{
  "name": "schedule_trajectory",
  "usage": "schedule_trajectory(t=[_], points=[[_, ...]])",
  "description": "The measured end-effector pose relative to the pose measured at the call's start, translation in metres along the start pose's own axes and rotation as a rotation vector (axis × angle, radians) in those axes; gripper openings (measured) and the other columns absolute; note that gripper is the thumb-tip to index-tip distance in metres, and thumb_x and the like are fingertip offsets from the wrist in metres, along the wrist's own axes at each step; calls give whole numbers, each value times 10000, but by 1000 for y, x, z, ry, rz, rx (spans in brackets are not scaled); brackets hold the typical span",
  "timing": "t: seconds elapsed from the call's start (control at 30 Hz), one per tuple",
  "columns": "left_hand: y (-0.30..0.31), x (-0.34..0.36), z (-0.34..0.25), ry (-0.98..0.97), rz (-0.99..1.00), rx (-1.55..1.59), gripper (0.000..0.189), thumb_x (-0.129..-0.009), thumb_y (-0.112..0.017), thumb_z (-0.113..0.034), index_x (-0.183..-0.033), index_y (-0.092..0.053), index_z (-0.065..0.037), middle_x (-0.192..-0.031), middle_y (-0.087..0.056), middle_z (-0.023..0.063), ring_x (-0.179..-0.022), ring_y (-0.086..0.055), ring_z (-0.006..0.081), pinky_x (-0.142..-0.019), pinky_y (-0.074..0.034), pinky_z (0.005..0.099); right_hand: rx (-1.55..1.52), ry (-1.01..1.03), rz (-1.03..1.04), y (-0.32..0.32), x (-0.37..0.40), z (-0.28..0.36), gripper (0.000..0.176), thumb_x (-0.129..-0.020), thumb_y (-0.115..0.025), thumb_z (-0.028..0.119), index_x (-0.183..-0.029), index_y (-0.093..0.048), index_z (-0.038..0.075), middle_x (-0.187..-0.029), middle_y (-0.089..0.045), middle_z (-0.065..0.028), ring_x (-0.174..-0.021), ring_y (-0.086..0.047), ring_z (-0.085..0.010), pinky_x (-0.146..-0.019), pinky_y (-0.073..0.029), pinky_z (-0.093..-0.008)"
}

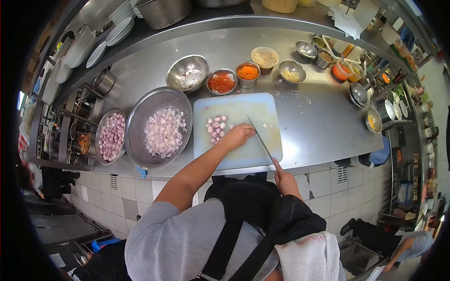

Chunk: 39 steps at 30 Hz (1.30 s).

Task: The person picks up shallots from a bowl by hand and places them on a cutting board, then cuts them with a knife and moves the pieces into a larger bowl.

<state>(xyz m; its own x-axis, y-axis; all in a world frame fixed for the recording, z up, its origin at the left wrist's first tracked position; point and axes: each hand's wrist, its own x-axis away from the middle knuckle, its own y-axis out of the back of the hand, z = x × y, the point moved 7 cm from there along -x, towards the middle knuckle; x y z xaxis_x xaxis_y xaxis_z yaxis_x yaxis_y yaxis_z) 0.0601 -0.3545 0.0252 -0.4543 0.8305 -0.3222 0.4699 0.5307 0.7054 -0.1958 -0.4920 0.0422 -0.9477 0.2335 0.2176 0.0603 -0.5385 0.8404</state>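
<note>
My right hand [285,181] grips the handle of a long kitchen knife [261,137], its blade pointing away from me over the white cutting board [206,157]. Close against the blade, my left hand [239,136] rests on the board with its fingers curled; what they hold is hidden. Left of that hand lies a cluster of whole peeled shallots [216,125]. A few small pale pieces [267,125] lie to the right of the blade. Beside the board, a big metal bowl [133,136] contains chopped shallots [164,131].
Farther left, another metal bowl [111,160] holds whole shallots. Behind the board stand an almost bare steel bowl [176,70], a bowl of red spice [221,82], a cup of orange powder [247,72] and a plastic tub [265,57]. A shelf [206,21] runs above. Other people are nearby.
</note>
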Motion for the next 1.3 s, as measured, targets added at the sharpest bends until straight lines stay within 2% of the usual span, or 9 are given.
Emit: schedule_trajectory(t=[0.17, 0.27, 0.37, 0.77, 0.9, 0.97, 1.07, 1.17, 1.3], points=[[-2, 0, 2, -21, -43, -33, 115, -930, -750, -29, -1030, -802, -3, -1138, -782, 112, -1089, -733, 316, -970, -597, 412, 34, 3, -11, 7, -2, 8, 667, -1102, -565, 236, -1722, -332, 314, -820, -726, -273, -753, -710, -495, -747, -562, -623], [-3, 2, 3, -1, -47, -15, 118, -928, -747, -21, -1031, -802, -3, -1138, -782, 110, -1086, -734, 312, -972, -598, 407, 2, 0, 29, -12, -11, -9, 678, -1099, -572, 238, -1724, -325, 325, -824, -727, -272, -769, -714, -493, -753, -560, -627], [-5, 5, 5, -6, -88, -17, 120, -926, -745, -16, -1030, -803, -1, -1141, -782, 107, -1087, -735, 309, -973, -598, 406, 34, 23, 26, 12, -6, 6, 684, -1097, -575, 239, -1724, -322, 338, -818, -727, -265, -773, -715, -489, -757, -560, -627], [-5, 10, 3, 33, -122, -31, 118, -936, -740, -15, -1035, -804, -4, -1165, -778, 121, -1104, -734, 315, -969, -602, 407, -16, 51, 35, -16, -19, -13, 707, -1097, -576, 214, -1731, -295, 353, -852, -734, -277, -798, -719, -499, -769, -555, -630], [-3, 10, 3, 36, -121, -48, 119, -938, -739, -17, -1037, -803, -5, -1164, -777, 121, -1104, -734, 313, -970, -602, 410, -6, 53, 14, 4, -15, 3, 706, -1099, -575, 213, -1734, -294, 339, -852, -733, -282, -801, -719, -498, -765, -552, -629], [-3, 12, 0, 51, -139, -17, 118, -936, -740, -17, -1036, -799, -5, -1164, -775, 116, -1100, -734, 311, -970, -603, 411, -57, 24, 41, -12, -19, -9, 655, -1097, -569, 194, -1707, -361, 307, -915, -738, -302, -855, -707, -512, -798, -527, -625], [-5, 14, 3, 79, -142, -36, 114, -932, -743, -16, -1032, -797, -7, -1161, -773, 109, -1096, -735, 306, -964, -603, 406, 20, 86, 24, 4, -16, 0, 700, -1104, -565, 209, -1738, -288, 320, -832, -729, -274, -784, -720, -485, -762, -556, -610], [-3, 14, 1, 75, -153, -29, 108, -937, -742, -18, -1031, -794, -7, -1161, -772, 104, -1091, -736, 303, -958, -603, 403, 13, 70, 40, -14, -20, -10, 695, -1107, -559, 209, -1738, -288, 311, -837, -731, -274, -785, -723, -482, -762, -558, -604], [-6, 17, 4, 80, -153, -20, 104, -939, -741, -20, -1028, -795, -7, -1150, -774, 102, -1087, -736, 301, -956, -603, 402, 18, 75, 57, -5, -19, -2, 688, -1110, -554, 210, -1737, -290, 307, -845, -734, -279, -791, -724, -488, -761, -559, -605]])
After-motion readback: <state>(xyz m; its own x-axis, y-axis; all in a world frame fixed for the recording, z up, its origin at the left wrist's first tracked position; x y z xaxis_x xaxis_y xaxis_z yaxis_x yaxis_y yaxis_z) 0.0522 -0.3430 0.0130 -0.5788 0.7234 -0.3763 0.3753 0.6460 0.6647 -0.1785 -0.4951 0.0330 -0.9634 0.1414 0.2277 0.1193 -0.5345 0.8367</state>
